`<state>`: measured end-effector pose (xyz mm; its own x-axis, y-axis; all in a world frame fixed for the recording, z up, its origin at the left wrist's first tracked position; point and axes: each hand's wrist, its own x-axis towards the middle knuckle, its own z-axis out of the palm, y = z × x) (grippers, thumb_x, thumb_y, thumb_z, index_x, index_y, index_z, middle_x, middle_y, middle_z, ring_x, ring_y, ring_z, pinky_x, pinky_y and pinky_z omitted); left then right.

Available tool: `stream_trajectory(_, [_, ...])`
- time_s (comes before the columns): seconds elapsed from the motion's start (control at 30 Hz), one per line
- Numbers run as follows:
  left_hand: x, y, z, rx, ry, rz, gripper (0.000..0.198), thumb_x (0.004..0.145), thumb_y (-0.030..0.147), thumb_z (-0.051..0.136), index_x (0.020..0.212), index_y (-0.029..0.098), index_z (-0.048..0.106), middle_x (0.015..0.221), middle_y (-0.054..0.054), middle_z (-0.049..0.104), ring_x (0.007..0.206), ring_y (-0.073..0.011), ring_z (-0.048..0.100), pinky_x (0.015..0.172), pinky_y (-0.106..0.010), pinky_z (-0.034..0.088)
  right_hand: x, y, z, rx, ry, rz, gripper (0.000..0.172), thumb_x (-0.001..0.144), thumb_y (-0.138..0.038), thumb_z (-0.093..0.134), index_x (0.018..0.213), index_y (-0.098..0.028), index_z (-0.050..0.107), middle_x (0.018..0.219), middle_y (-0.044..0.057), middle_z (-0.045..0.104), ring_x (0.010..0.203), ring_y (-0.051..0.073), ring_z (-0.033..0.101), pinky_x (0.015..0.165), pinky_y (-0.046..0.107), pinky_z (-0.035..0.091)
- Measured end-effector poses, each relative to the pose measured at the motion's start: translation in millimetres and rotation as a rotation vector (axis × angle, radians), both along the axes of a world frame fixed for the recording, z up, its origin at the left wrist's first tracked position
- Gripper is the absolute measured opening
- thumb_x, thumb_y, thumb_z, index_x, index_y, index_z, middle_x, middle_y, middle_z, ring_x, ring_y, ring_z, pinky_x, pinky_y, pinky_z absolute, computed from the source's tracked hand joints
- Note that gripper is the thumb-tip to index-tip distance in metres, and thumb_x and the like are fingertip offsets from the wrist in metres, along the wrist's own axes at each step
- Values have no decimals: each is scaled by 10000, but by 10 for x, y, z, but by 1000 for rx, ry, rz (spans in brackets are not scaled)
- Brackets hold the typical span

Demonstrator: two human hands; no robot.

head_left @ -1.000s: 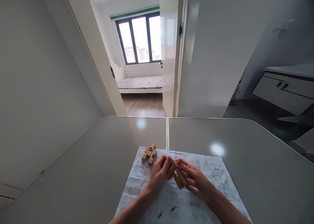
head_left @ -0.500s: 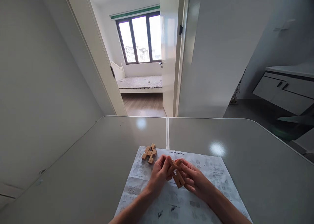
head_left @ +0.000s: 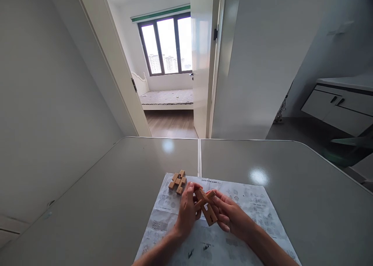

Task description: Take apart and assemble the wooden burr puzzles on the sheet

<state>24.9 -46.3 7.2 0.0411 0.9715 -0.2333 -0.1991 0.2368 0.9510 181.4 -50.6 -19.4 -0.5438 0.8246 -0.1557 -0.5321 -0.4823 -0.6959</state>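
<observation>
Both of my hands hold notched wooden puzzle pieces [head_left: 206, 206] crossed over each other, just above a printed instruction sheet [head_left: 253, 204]. My left hand [head_left: 186, 211] pinches them from the left with curled fingers. My right hand [head_left: 230, 215] cradles them from the right and below, fingers wrapped round. A small cluster of joined wooden blocks [head_left: 177, 180] lies on the sheet's far left corner, just beyond my left hand and not touched.
The sheet lies on a grey table [head_left: 101, 204] with a seam down its middle. Beyond it an open doorway [head_left: 169, 103] leads to a room with a bed and window. A cabinet [head_left: 340, 106] stands at the right.
My hands have drawn slightly nearer to me and turned the crossed wooden pieces a little; my left fingers shifted their hold. The block cluster has not moved.
</observation>
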Motion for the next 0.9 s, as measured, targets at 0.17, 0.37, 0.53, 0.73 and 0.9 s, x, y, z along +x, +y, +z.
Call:
stream_trajectory(0.17, [-17,-25,11,-24,44,90,532,912,733,406,889,227,565,814,-3,614,675,-157,629,455,-180,390,-15,-24,18,-6,6,22,419,872,-551,784,1028,-213,593,571,-122,448,381,25,187,316,115,386])
stream_trajectory(0.37, [-17,-11,10,-34,44,124,553,918,745,356,855,228,542,707,16,572,585,-163,615,389,-172,341,-87,-68,33,-25,9,-20,430,858,-557,797,1020,-217,589,601,-109,483,386,23,225,334,125,412])
stream_trajectory(0.53, [1,15,14,-32,50,175,536,932,715,353,796,225,522,644,29,544,501,-142,556,367,-175,321,-184,-127,-7,-35,9,-17,502,814,-586,824,1054,-204,603,538,-125,460,360,30,251,334,144,411])
stream_trajectory(0.73, [28,2,67,45,37,189,491,903,669,475,745,209,549,628,19,554,503,-131,522,397,-187,320,-241,-149,-28,-54,-33,-72,530,765,-621,844,1004,-211,610,608,-72,575,388,54,415,346,153,385])
stream_trajectory(0.9, [14,0,84,97,25,135,492,880,665,548,770,190,618,708,-5,593,576,-139,545,453,-200,362,-206,-140,-8,-102,-27,-80,565,723,-589,884,1061,-219,623,612,-70,568,412,76,452,341,161,380])
